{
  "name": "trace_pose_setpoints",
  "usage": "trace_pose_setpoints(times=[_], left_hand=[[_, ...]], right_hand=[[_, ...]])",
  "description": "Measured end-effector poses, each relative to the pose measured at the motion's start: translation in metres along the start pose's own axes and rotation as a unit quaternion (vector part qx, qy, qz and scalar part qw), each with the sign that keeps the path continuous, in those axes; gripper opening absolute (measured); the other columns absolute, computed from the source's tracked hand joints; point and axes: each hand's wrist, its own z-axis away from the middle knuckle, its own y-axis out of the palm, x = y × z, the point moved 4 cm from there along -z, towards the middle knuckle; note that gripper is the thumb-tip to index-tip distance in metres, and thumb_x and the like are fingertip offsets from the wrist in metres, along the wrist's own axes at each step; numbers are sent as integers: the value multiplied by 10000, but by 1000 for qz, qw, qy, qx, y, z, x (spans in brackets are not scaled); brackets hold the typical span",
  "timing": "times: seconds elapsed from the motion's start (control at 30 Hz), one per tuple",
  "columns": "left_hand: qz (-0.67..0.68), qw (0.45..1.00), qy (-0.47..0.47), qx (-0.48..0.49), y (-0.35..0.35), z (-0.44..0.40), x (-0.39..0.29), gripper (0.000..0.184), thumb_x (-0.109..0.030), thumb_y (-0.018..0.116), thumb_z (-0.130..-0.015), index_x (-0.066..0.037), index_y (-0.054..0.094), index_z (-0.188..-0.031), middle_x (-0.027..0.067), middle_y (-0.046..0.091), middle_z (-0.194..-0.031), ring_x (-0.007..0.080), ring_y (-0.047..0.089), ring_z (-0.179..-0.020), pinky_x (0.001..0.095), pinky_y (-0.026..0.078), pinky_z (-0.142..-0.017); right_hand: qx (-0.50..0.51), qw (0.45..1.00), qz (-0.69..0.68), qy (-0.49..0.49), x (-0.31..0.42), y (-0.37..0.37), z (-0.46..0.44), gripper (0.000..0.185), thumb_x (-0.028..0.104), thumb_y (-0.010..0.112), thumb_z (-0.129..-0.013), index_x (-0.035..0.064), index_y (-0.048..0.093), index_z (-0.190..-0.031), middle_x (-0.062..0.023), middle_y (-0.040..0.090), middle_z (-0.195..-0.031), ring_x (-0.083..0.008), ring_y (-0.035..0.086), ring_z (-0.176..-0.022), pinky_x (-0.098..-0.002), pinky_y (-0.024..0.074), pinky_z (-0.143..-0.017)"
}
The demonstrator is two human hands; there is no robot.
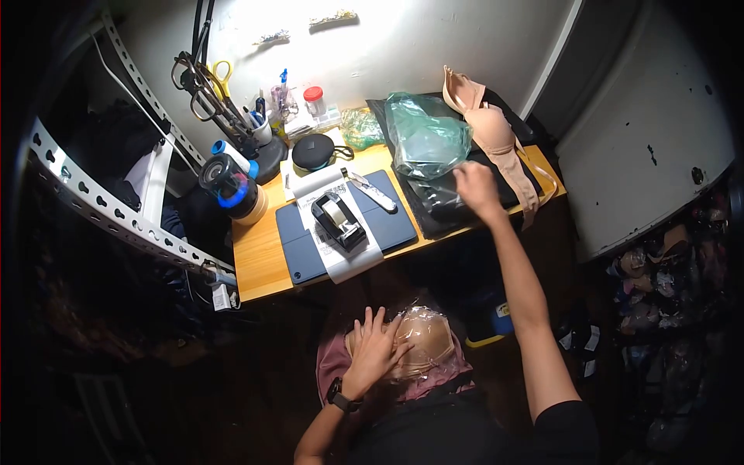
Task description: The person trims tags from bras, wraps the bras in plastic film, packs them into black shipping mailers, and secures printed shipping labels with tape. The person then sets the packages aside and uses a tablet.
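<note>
On my lap, my left hand [377, 346] lies with fingers spread over a beige bra [431, 341] in a clear plastic bag. Pink fabric [333, 364] shows around the bag. My right hand [476, 186] reaches across to the desk, its fingers curled at the lower edge of a green translucent plastic bag [422, 139]. Whatever is between those fingers is hidden. Beneath the green bag are black plastic bags [434, 205]. A second beige bra [493, 130] lies along their right side, one strap hanging by the desk edge.
On the wooden desk [252, 263] are a tape dispenser [338, 220] on white paper, a blue tablet case [298, 252], a utility knife [372, 191], a black round case [313, 152] and a speaker-like cylinder [231, 190]. A metal shelf frame [116, 217] stands left.
</note>
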Motion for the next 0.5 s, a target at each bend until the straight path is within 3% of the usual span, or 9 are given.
trace_pose_setpoints(times=[0.07, 0.1, 0.13, 0.2, 0.27, 0.33, 0.37, 0.47, 0.5], left_hand=[[43, 998, 16, -31, -30, -12, -16, 534, -384, 637, -810, -67, 520, -1223, 264, 333, -1352, 485, 261, -1279, 620, 248, -996], [86, 988, 38, -119, -53, -19, -29, 483, -329, 649, -810, -83, 534, -1209, 253, 338, -1353, 470, 272, -1281, 600, 256, -1004], [128, 969, 60, -205, -76, -22, -41, 439, -275, 660, -809, -99, 548, -1195, 242, 343, -1354, 456, 283, -1284, 581, 264, -1012], [86, 949, 102, -285, -112, -24, -68, 330, -85, 658, -786, -97, 596, -1110, 235, 375, -1331, 449, 292, -1286, 520, 277, -1036], [30, 956, 143, -256, -118, -33, -85, 183, -100, 647, -768, -81, 658, -949, 238, 365, -1350, 441, 317, -1277, 517, 314, -1013], [6, 984, 107, -140, -70, -44, -58, 194, -109, 655, -738, -52, 659, -923, 232, 356, -1366, 439, 368, -1244, 509, 350, -987], [1, 988, 112, -106, -51, -44, -39, 242, -69, 651, -689, -14, 647, -924, 206, 394, -1351, 388, 467, -1174, 449, 414, -943], [258, 961, 45, -85, -17, -47, 9, 415, 37, 548, -601, 40, 618, -1010, 180, 635, -1005, 322, 633, -908, 330, 488, -824], [326, 945, 13, -18, -4, -49, 28, 411, 35, 575, -613, 33, 629, -1021, 173, 658, -900, 219, 650, -856, 300, 483, -789]], right_hand=[[103, 963, -236, 73, 13, -40, 1, 139, 117, 595, -824, -1, 638, -883, -103, 626, -731, -159, 605, -694, -309, 471, -616], [171, 938, -302, 29, 29, -61, 9, 156, 127, 606, -835, -11, 636, -900, -74, 605, -713, -93, 540, -680, -261, 440, -624], [269, 887, -368, 75, 48, -79, 24, 144, 106, 614, -836, -22, 631, -899, -73, 617, -739, -95, 551, -689, -251, 446, -641], [315, 886, -339, -24, 84, -105, 50, 130, 75, 628, -826, -28, 627, -904, -100, 635, -773, -132, 598, -711, -266, 462, -654], [304, 888, -320, -129, 116, -115, 74, 92, 58, 618, -819, -18, 622, -871, -160, 616, -777, -267, 628, -718, -322, 484, -650], [328, 875, -336, -117, 136, -116, 95, 91, 56, 614, -819, -18, 605, -870, -167, 600, -781, -311, 611, -720, -337, 480, -642], [324, 875, -342, -110, 142, -114, 104, 97, 63, 611, -820, -18, 606, -873, -167, 601, -791, -315, 609, -722, -342, 481, -646], [320, 872, -353, -113, 151, -82, 136, 121, 82, 608, -836, -13, 620, -911, -147, 600, -777, -310, 603, -713, -345, 474, -638], [365, 857, -346, -107, 154, -69, 146, 167, 140, 592, -857, -5, 625, -934, -156, 598, -806, -307, 610, -757, -358, 478, -663]])
